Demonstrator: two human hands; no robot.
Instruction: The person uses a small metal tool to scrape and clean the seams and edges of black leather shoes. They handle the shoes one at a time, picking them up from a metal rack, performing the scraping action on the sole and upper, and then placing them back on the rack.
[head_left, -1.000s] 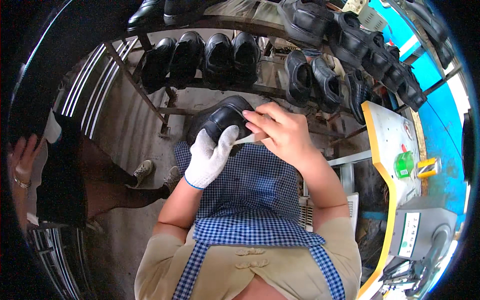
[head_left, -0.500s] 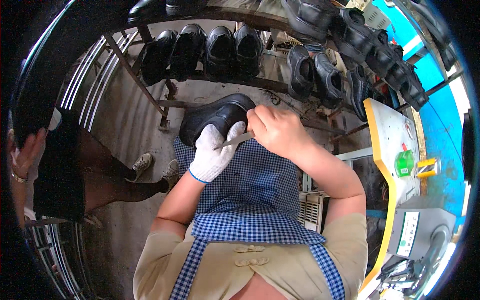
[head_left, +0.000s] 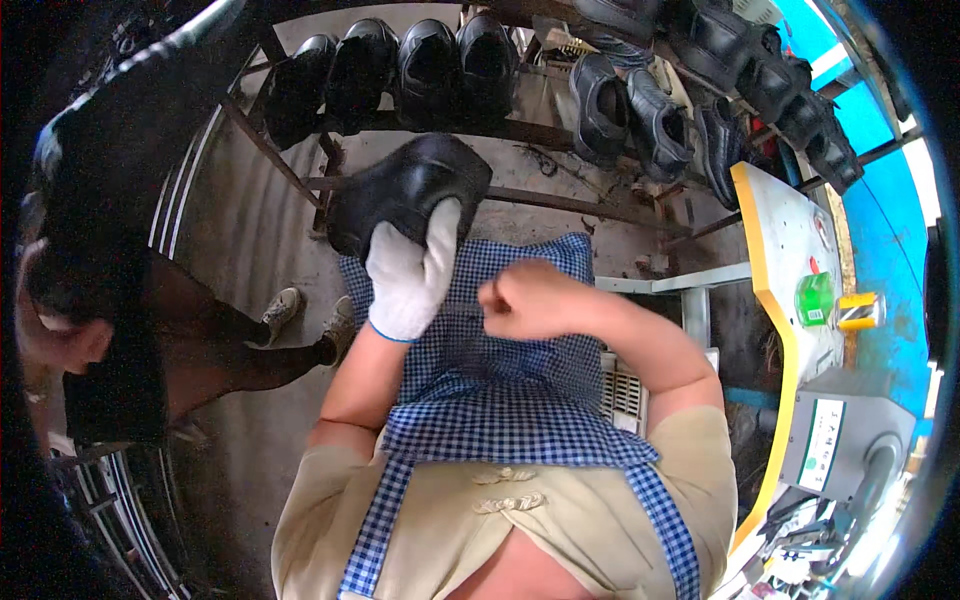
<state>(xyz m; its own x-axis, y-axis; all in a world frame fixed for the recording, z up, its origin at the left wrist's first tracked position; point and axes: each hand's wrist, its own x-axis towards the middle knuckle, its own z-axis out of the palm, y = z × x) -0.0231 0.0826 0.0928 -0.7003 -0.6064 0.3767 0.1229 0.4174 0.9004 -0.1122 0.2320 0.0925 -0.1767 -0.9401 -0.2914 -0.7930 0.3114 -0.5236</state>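
Black shoe (head_left: 410, 180) is clamped in the gloved left hand (head_left: 408, 283), beyond the checked apron (head_left: 500, 425). Right hand (head_left: 522, 300) is held apart; its grip cannot be told. Shoe handwork seems under way; steady support is next called for.

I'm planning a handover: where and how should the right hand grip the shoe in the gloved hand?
Probably the black shoe is best gripped by its right end, coming from the right: the gloved left hand covers part of its near side, while that rounded end juts out uncovered.
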